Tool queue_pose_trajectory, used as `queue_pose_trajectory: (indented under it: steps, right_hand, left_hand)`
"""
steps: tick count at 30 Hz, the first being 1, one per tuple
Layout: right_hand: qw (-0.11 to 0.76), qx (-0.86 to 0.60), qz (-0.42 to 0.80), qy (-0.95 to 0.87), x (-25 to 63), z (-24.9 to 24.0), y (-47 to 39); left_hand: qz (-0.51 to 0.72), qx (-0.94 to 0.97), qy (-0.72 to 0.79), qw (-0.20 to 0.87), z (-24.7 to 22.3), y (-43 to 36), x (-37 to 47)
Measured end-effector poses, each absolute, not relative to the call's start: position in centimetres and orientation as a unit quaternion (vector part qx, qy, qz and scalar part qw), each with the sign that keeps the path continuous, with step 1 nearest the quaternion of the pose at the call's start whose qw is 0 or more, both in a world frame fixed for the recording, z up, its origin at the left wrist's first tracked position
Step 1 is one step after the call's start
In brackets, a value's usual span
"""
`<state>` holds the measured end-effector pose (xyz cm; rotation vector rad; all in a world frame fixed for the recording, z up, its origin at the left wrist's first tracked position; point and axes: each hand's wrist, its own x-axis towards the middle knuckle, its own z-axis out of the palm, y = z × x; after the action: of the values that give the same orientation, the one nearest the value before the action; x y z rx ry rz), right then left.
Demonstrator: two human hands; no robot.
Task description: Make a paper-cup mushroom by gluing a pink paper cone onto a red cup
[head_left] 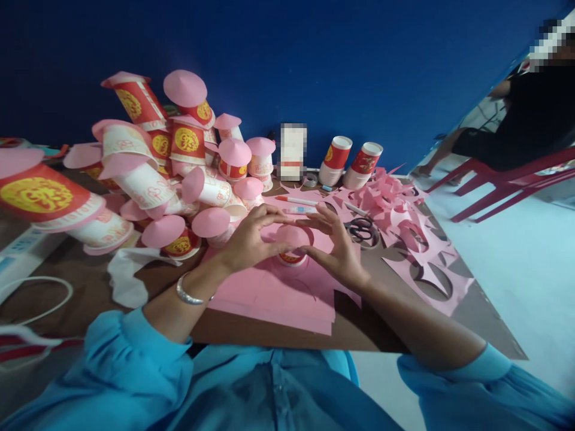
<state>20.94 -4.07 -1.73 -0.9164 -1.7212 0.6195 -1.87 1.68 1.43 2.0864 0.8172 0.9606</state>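
In front of me a pink paper cone [293, 237] sits on top of a paper cup [293, 259], whose red and white rim shows below it. My left hand [252, 240] curves around the cone's left side, with the thumb at its front edge. From the right, my right hand [335, 246] curls about it the same way, its thumb near the left one. Both hands' fingers arch over the far side. Underneath lie stacked pink paper sheets [274, 305]. Black-handled scissors [360, 228] rest beside a roll of tape to the right of my right hand.
Several cone-topped cups [188, 140] are heaped at the left. Two cup stacks [335, 161] and a phone [293, 152] stand by the blue wall. Pink paper offcuts [399, 203] cover the table's right side. A person sits on a red chair [489, 185] beyond.
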Motion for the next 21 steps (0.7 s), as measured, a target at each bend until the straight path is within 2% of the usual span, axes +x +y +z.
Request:
queue_pose_trajectory:
  steps: [6,21]
  right_hand:
    - [0.51,-0.389,0.249,-0.725,20.83,-1.33,-4.32]
    - [0.507,-0.41,0.256,-0.714,20.93,-1.54,-4.18]
  left_hand:
    - [0.381,0.84,0.291,0.254,1.1,1.42,-1.71]
    - [0.365,0.854,0.299,0.219,1.42,1.34,-1.77]
